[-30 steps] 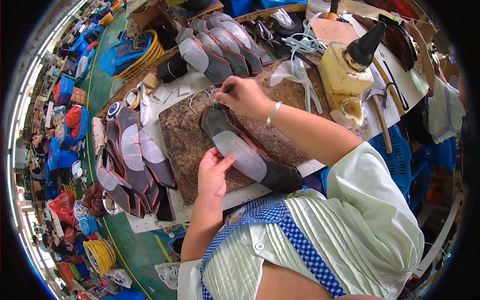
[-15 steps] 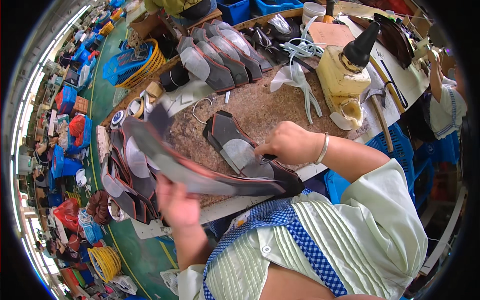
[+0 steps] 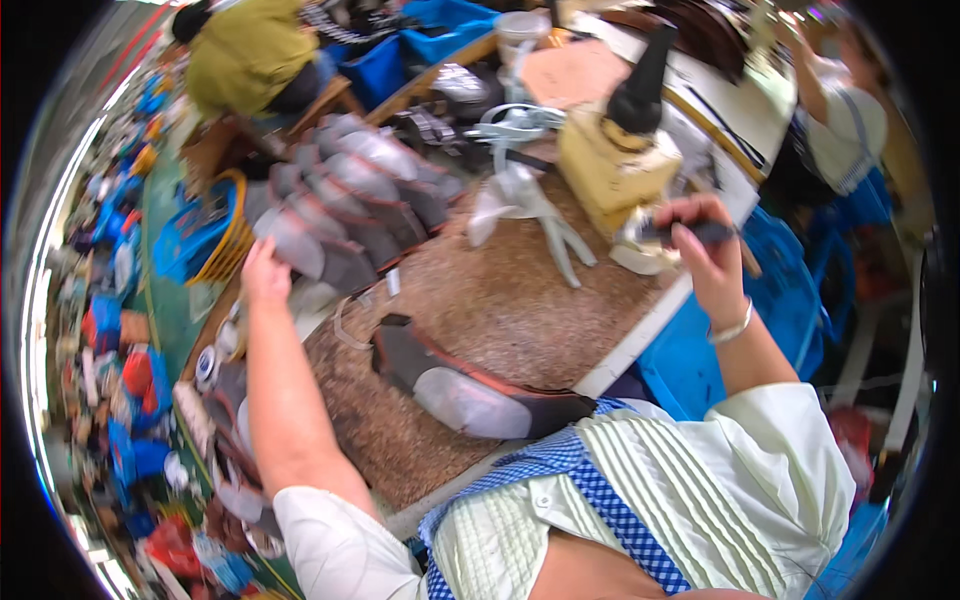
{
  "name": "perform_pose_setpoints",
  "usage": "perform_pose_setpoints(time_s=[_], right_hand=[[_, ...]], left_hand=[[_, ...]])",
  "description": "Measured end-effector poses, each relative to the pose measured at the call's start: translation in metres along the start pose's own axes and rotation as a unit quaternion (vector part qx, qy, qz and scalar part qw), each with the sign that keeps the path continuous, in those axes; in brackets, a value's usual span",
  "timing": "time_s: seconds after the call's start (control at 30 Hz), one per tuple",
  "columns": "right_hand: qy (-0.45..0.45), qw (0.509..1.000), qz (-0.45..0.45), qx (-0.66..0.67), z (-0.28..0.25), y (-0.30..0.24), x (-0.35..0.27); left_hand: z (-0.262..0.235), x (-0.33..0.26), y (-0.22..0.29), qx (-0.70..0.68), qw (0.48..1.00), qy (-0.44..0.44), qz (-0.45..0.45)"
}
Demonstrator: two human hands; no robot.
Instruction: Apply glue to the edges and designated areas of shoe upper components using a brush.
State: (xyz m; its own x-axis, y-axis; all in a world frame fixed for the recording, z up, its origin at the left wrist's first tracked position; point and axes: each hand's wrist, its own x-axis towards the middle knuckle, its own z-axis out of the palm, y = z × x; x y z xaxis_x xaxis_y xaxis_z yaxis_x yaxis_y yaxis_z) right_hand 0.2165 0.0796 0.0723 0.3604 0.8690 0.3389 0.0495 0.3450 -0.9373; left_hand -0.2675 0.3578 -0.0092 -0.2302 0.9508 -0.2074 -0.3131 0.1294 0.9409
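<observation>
Left hand (image 3: 268, 273) seems to pick grey pieces (image 3: 350, 197) at left edge of bench (image 3: 640, 340), grip unclear, needing careful separating; right hand (image 3: 714, 265) clasps dark tool (image 3: 708, 233)

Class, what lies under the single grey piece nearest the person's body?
The brown mottled board shows around most of the grey piece. The surface directly beneath is covered, so whether anything else lies there cannot be seen.
</observation>
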Motion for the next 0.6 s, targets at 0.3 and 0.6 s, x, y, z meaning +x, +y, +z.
perform_pose_setpoints(time_s=[0.3,0.6], right_hand=[[-0.183,0.908,-0.011,-0.376,-0.032,0.024,0.031],[-0.171,0.949,0.235,-0.122,-0.018,0.001,0.012]], left_hand=[[-0.006,-0.058,0.016,0.249,0.953,0.164,0.056],[0.037,-0.352,-0.057,0.260,0.962,-0.078,0.035]])
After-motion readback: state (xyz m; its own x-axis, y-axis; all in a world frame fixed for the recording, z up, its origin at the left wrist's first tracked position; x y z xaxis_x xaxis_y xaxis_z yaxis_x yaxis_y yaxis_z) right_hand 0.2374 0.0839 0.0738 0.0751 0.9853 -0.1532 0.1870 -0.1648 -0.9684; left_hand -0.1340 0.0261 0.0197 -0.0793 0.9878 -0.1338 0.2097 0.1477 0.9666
